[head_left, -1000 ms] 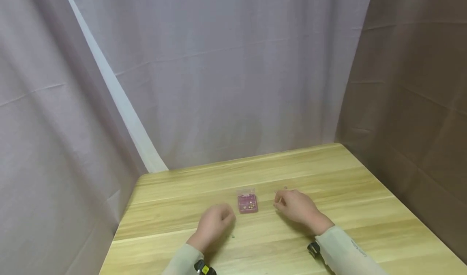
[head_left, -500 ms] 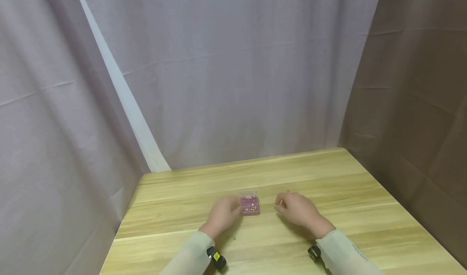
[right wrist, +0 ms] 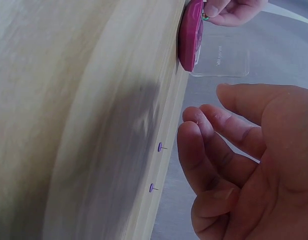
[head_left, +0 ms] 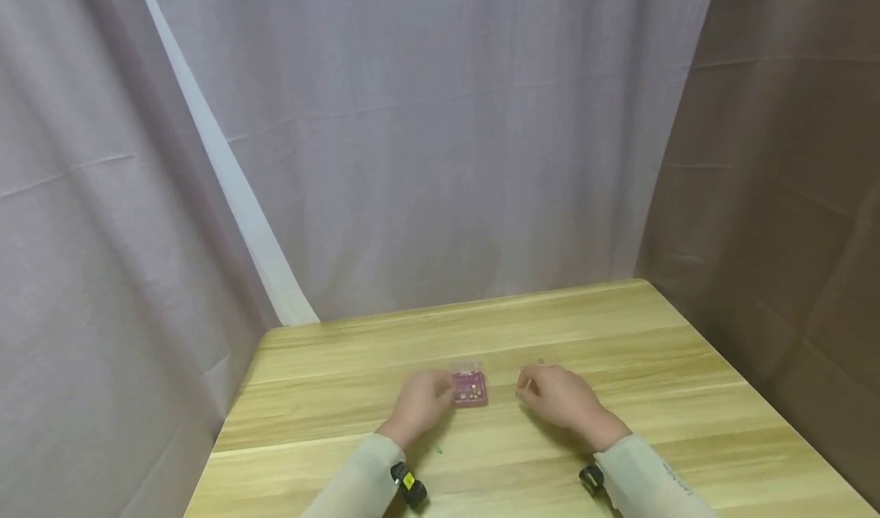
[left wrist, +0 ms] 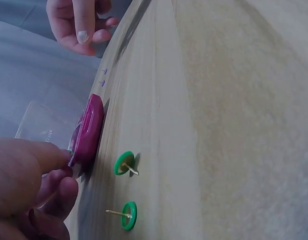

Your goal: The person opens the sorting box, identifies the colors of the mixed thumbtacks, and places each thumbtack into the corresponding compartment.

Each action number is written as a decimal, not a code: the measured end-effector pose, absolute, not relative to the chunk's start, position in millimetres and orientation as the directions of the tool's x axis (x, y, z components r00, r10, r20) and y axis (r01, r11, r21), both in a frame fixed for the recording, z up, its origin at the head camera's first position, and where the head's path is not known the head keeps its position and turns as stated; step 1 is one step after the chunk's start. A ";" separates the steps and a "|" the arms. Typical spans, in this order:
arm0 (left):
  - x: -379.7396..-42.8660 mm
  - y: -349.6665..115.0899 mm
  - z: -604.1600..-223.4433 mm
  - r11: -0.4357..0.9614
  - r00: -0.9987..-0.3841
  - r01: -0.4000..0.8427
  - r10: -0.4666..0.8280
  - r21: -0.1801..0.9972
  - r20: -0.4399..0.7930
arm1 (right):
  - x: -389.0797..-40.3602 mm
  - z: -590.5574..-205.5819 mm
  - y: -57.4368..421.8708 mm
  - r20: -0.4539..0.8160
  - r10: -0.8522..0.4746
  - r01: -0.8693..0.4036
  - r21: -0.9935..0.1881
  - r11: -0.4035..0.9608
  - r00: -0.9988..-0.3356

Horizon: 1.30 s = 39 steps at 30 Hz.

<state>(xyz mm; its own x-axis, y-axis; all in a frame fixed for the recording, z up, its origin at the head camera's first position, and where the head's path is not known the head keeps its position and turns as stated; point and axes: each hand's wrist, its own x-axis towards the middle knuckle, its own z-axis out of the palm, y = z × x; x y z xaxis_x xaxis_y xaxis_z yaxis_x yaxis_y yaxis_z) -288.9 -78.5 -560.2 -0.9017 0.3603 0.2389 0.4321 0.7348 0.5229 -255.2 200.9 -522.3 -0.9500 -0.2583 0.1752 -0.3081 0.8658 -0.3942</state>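
Observation:
A small pink box (head_left: 470, 404) lies on the table with its clear lid (right wrist: 226, 60) folded back; several pale round pieces show inside. At its left edge, my left hand (head_left: 421, 402) pinches a green thumbtack (right wrist: 205, 17) between thumb and finger, touching or just over the rim. To the right of the box my right hand (head_left: 560, 397) hovers above the table, its fingers loosely curled around nothing. Beneath that hand are two purple thumbtacks (right wrist: 160, 147). Two green thumbtacks (left wrist: 124, 164) lie close to my left hand, on the near side of the box.
The wooden table (head_left: 330, 396) extends around both hands. Grey curtains (head_left: 440, 159) hang behind it and on the left, and a browner one (head_left: 770, 197) hangs along the right edge.
My left hand has moved right and forward to the box's left edge, then stayed there. The right hand has barely moved. The head view has shifted slightly.

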 end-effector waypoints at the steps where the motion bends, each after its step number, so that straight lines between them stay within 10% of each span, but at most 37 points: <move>1: -288.9 -78.2 -560.1 0.735 -0.902 0.431 0.359 0.524 0.240 | -255.2 -522.5 201.2 0.176 -0.259 -0.309 -0.397 0.864 -0.950; 39: -233.9 -130.7 -554.6 0.702 -0.892 0.441 0.411 0.560 0.186 | -251.5 -524.1 211.0 0.182 -0.276 -0.327 -0.403 0.855 -0.944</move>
